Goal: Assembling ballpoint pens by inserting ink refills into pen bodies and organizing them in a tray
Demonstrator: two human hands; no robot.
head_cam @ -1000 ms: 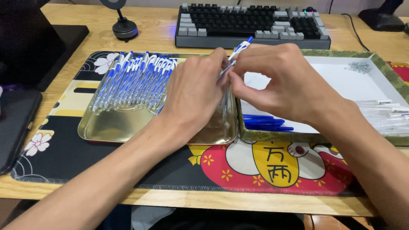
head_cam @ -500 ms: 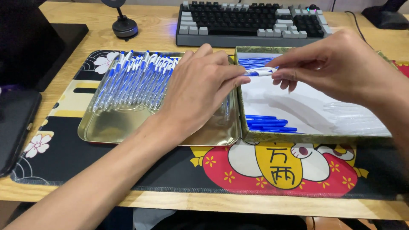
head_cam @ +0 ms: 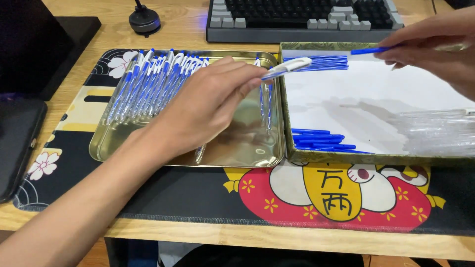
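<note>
Pen parts in hands (both) [head_cam: 213,106]

1. A light wooden desk [head_cam: 188,29] fills the view, its front edge running along the bottom.
2. A patterned desk mat [head_cam: 198,193] covers its middle.
3. A grey-and-black keyboard [head_cam: 302,17] sits at the back.
4. A round black stand base [head_cam: 144,21] rests nearby.
</note>
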